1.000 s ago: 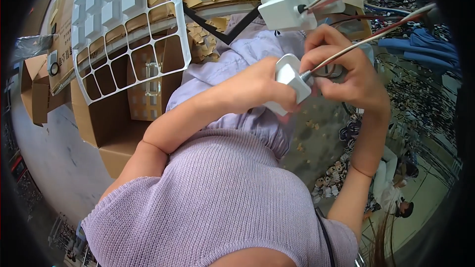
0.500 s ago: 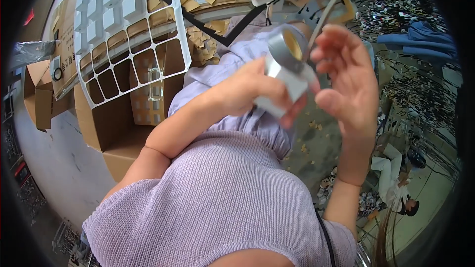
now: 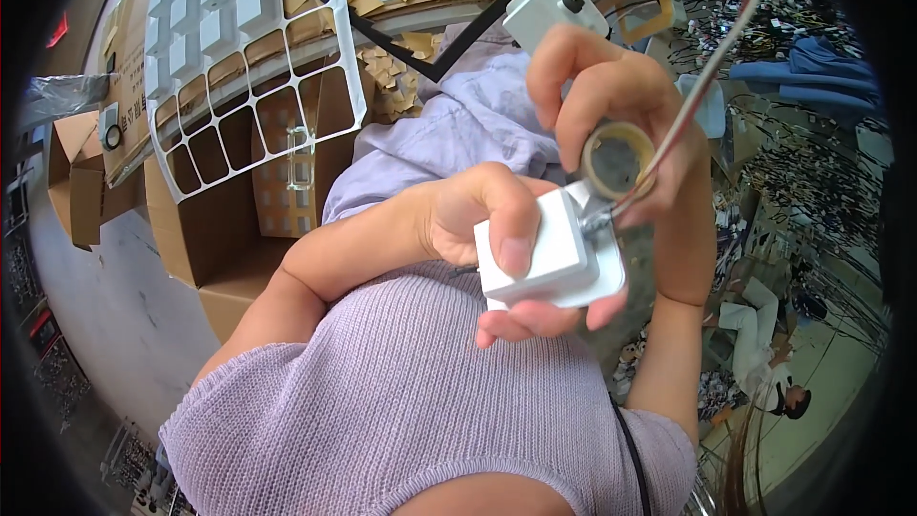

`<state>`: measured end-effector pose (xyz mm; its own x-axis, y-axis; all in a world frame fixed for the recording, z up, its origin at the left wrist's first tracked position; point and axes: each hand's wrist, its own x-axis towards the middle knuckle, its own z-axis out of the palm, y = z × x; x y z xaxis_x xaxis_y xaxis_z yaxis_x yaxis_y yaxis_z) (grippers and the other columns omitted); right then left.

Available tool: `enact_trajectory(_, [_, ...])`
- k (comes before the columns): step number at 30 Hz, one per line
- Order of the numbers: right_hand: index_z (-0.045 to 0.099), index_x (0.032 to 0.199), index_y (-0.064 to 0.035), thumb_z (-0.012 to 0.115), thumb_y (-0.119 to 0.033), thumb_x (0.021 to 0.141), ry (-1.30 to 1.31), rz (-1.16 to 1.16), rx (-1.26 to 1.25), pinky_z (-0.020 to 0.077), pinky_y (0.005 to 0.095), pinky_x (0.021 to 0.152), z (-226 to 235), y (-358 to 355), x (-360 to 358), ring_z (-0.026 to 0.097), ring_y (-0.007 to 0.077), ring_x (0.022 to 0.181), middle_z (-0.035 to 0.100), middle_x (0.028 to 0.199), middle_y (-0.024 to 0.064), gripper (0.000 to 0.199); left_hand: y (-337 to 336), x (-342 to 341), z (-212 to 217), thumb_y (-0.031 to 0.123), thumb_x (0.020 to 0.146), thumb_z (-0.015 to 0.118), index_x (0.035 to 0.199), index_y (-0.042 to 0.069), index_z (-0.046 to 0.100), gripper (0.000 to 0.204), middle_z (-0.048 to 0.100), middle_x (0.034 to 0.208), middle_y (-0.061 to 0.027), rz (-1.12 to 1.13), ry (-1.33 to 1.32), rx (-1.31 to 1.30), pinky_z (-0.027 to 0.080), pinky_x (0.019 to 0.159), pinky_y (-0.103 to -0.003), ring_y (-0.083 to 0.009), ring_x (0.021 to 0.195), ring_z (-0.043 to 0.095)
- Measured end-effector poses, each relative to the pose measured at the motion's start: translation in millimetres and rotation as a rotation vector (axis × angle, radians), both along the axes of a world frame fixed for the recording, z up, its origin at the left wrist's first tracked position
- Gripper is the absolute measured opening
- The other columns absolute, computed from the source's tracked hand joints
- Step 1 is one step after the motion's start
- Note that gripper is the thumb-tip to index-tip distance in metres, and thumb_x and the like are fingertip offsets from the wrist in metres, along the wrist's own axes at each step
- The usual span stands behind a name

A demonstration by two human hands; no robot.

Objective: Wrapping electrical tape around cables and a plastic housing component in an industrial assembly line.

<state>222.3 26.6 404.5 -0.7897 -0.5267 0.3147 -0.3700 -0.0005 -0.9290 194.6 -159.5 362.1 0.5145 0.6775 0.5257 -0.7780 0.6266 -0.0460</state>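
Observation:
My left hand (image 3: 478, 215) grips a white square plastic housing (image 3: 540, 239), thumb flat on its top face and fingers underneath. A red-and-white cable (image 3: 712, 62) comes down from the upper right to the housing's right side, where something silvery shows at the joint. Close beside that joint, my right hand (image 3: 626, 86) curls around a roll of tape (image 3: 588, 164), its tan core facing me. Part of the right hand lies behind the roll and cable. Other white housings (image 3: 549, 14) with wires sit just beyond the right fingers.
A white grid tray (image 3: 359, 105) with rows of white housings (image 3: 220, 29) stands at the left, above an open cardboard box (image 3: 177, 239). A black angled frame (image 3: 420, 67) lies near paper scraps. Heaps of wires (image 3: 802, 177), blue cloth (image 3: 812, 76) and another person (image 3: 755, 334) are at the right.
The housing has come nearer and lower in my left hand. My right hand, open and apart before, has moved left and closed around the tape roll. The cable has swung into view alongside.

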Motion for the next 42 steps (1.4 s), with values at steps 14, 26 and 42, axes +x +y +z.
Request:
enact_trajectory(14, [0.064,0.115,0.0014,0.073,-0.041,0.082,-0.323,-1.054,-0.122,0.0327,0.0324,0.104,16.9,-83.6,66.7,0.049,0.0189,0.113,0.051,0.119,0.0096,0.055,0.5,-15.8,-5.6,0.008,0.067,0.065,0.104,-0.002,0.056,0.039,0.06,0.091,-0.0069,1.351,1.551,-0.487,0.049,0.072,-0.03,-0.0173,0.084,0.059])
enact_trajectory(26, [0.065,0.092,-0.0018,0.089,-0.039,0.06,-0.26,-0.289,-0.007,0.035,0.0251,0.074,-1.8,-6.6,21.0,0.046,0.0144,0.086,0.049,0.1,0.0073,0.055,-6.6,-22.0,-3.2,0.015,0.063,0.066,0.112,-0.01,0.056,0.056,0.057,0.075,-0.0101,0.483,0.699,-0.159,0.054,0.053,-0.028,-0.0171,0.064,0.06])
enact_trajectory(42, [0.059,0.102,-0.0037,0.072,-0.001,0.076,0.063,-1.28,-0.035,0.0384,0.0236,0.084,-7.8,-67.3,34.3,0.049,0.0096,0.092,0.055,0.106,0.0012,0.029,-6.6,-8.0,-12.2,0.03,0.087,0.064,0.125,0.003,0.049,0.049,0.054,0.111,-0.018,1.516,1.957,-0.044,0.048,0.083,-0.041,-0.0349,0.102,0.057])
